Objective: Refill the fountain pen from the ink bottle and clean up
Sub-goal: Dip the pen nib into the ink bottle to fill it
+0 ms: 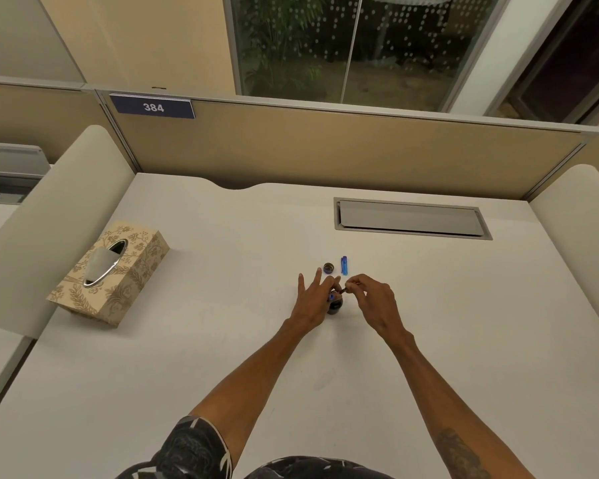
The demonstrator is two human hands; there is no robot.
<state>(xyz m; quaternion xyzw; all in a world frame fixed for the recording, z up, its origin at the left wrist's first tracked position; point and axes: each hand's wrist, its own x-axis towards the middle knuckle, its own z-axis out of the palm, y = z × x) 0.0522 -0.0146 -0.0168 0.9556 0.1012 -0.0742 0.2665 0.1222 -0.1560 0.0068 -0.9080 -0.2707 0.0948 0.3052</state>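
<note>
The small, dark, round glass ink bottle [335,307] is standing open on the white counter [222,340], near the middle, between the two hands. The right grip [370,299] is pinching the upper end of the slender dark fountain pen section [342,291], which is slanting down toward the bottle's mouth. The left grip [312,300] is lying against the bottle's left side with its outer fingers spread straight; whether its thumb is clasping the bottle I cannot tell.

The bottle is looking breakable and easy to tip, so it is probably calling for a hold low around its body. The pen section is likely light, stiff and slick with ink, so it is best pinched high, away from the nib.

I am counting one bottle and one pen section. One round dark bottle cap [329,268] and one translucent blue plastic pen piece [344,265] are lying side by side just beyond them. One beige floral tissue box [125,281] is sitting well to the left.
</note>
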